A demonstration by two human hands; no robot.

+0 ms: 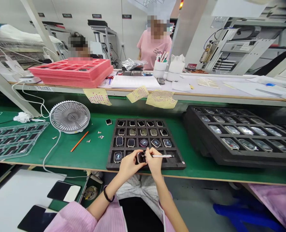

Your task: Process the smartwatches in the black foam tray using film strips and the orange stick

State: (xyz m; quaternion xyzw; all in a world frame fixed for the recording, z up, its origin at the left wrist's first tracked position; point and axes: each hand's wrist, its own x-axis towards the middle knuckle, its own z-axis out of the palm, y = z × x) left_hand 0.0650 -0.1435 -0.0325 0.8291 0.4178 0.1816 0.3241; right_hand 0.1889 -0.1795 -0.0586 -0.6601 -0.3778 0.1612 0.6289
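My left hand (pixel 129 163) grips a smartwatch case (pixel 141 157) by its edges, with the dark screen facing up, over the front row of a black foam tray (pixel 145 165). Pinched in my right hand (pixel 154 160) is a slim, pen-like stylus (pixel 165 156); its tip meets or nearly meets the screen. Strapless watch cases fill most of the tray's compartments. Several have lit screens, such as the lit watch (pixel 118 157) left of my hand. Whether the held watch rests on the tray floor is hidden by my fingers.
Stacked black foam trays (pixel 220 141) with bagged watches stand on the right. Leftward are a round fan (pixel 70 116), an orange stick (pixel 79 141), a loose watch (pixel 108 121) and a clear plastic tray (pixel 14 138). A shelf behind carries pink foam trays (pixel 70 75). Two people are beyond it.
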